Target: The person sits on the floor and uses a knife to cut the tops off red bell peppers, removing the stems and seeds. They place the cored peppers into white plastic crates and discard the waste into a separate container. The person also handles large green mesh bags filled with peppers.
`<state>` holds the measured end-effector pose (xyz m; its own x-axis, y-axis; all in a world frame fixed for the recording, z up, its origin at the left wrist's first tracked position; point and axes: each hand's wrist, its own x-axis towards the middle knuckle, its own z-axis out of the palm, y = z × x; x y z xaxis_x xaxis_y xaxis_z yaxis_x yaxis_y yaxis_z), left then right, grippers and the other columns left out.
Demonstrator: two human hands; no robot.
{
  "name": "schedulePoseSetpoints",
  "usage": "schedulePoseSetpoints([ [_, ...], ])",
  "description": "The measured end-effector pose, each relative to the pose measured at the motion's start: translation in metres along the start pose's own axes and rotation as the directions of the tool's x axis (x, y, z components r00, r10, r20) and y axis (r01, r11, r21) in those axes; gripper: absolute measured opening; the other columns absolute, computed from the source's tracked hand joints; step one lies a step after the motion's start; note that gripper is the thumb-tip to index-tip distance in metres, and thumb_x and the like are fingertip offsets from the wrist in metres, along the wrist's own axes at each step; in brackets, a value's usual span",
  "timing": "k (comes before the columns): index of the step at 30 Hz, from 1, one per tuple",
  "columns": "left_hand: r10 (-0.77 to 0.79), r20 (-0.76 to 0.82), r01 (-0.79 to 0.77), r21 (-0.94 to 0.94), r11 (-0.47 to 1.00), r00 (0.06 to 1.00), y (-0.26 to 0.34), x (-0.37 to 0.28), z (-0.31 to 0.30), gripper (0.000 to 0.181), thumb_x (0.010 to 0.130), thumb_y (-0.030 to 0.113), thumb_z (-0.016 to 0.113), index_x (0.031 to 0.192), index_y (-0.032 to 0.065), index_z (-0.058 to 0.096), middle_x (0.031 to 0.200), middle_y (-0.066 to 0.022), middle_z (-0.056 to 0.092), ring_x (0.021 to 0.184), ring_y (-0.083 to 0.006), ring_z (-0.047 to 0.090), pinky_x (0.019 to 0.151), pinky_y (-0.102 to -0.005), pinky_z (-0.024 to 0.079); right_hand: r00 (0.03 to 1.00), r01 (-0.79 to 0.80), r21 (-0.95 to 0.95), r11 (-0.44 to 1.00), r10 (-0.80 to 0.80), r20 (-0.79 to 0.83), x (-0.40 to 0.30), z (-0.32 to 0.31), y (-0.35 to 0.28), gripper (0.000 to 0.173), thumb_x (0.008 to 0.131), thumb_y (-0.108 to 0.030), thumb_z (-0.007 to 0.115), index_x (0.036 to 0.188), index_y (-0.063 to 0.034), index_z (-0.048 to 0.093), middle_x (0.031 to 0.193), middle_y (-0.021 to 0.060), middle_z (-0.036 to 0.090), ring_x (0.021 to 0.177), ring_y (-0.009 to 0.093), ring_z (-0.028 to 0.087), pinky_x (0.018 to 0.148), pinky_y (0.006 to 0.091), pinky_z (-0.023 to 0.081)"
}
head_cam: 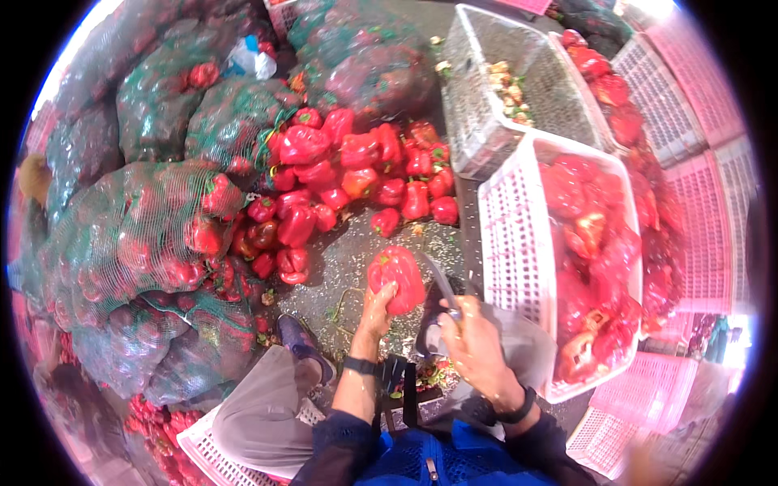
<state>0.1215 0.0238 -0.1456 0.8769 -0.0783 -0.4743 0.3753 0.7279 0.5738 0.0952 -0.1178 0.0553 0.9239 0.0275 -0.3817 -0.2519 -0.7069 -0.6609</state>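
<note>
My left hand (379, 308) grips a whole red bell pepper (401, 279) in front of me, its green stem facing up and to the left. In my right hand (471, 340) is a knife with a curved blade (436, 272), close to the pepper's right side; the blade and the pepper look apart. Ahead of both hands lies a heap of loose red bell peppers (316, 173) on the wet floor (346, 243). Just right of my right hand stands a white plastic crate (516, 243) filled with cut red peppers (586, 243).
Green mesh sacks of peppers (140, 231) are piled at the left. Behind the white crate, a dirty crate (465, 115) holds pepper cores (509, 91). More crates (656, 100) line the right side. Seed bits and scraps (434, 370) litter the floor by my shoes (304, 340).
</note>
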Motion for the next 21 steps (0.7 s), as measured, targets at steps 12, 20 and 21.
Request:
schedulePoseSetpoints([
  [12,0.381,0.083,-0.329,-0.359,0.874,0.921,0.037,-0.112,0.075,0.063,0.087,0.044,0.056,0.132,0.003,0.037,0.123,-0.0179,0.052,0.114,-0.0313,0.051,0.099,-0.0464,0.039,0.96,0.278,-0.043,0.96,-0.278,-0.003,-0.125,0.013,0.048,0.025,0.091,-0.023,0.05,0.094,0.0003,0.041,0.07,0.0236,0.058,0.065,0.041,0.059,0.056,0.0466,0.046],
  [20,0.27,0.326,-0.2,-0.231,0.952,0.906,0.035,-0.155,0.09,0.072,0.085,0.052,0.055,0.135,0.0048,0.034,0.132,-0.016,0.046,0.122,-0.0301,0.045,0.103,-0.0424,0.037,0.873,0.487,0.501,0.716,-0.422,-0.245,-0.078,-0.014,0.038,0.069,0.072,-0.028,0.078,0.124,-0.0015,0.04,0.074,0.0038,0.058,0.048,0.01,0.048,0.046,0.0261,0.042],
  [21,0.293,0.312,-0.277,-0.093,0.956,0.904,0.039,-0.157,0.089,0.071,0.085,0.051,0.055,0.135,0.0048,0.034,0.132,-0.0152,0.046,0.122,-0.0289,0.045,0.102,-0.0414,0.037,0.934,0.3,0.646,0.701,-0.353,-0.051,-0.084,-0.025,0.022,0.072,0.072,-0.027,0.078,0.126,-0.002,0.039,0.074,0.0031,0.057,0.046,0.008,0.045,0.044,0.024,0.04],
])
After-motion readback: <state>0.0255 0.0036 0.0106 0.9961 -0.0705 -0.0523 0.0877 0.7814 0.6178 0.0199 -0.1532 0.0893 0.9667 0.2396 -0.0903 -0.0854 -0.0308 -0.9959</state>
